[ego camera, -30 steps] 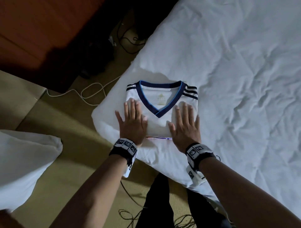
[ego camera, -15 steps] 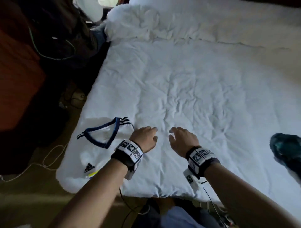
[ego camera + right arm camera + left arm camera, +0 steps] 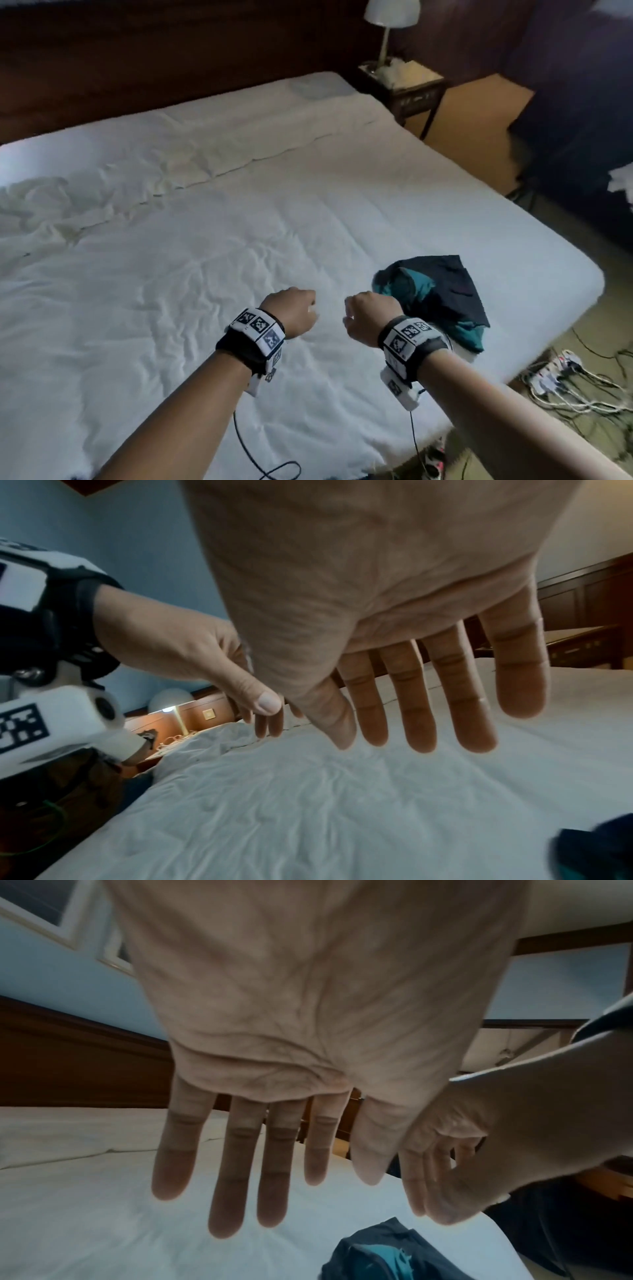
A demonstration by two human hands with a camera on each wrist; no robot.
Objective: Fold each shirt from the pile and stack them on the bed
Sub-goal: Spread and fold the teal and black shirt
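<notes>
The white shirt that lay folded under both palms a second ago is out of the head view now; the view has swung rightward along the bed [image 3: 212, 246]. Judged from that, one fold is finished and left at the bed's near left corner, and the work has turned to the next shirt.

At the left of the view is only rumpled white sheet. The left hand [image 3: 294, 312] hangs above the sheet with nothing in its grip; its wrist view shows the fingers [image 3: 236, 1164] straight and slightly spread, clear of the fabric. A second ago it was pressed flat on the white shirt, and half a second ago it was loosely curled over bare sheet.

Just to its right, the right hand [image 3: 371, 317] is likewise in the air, its grip slack and empty, fingers [image 3: 411, 696] extended over the bed. It has come much nearer the dark pile than before.

Right of that hand, near the bed's right edge, lies the pile [image 3: 442, 301]: a crumpled dark navy and teal shirt, unfolded, touched by neither hand. Half a second ago only a sliver of it showed at the frame's right edge. Taking it up looks like the next step.

Further right, a lamp [image 3: 392, 20] stands on a nightstand [image 3: 411, 89] in the far corner, and cables [image 3: 568, 387] trail on the floor.
</notes>
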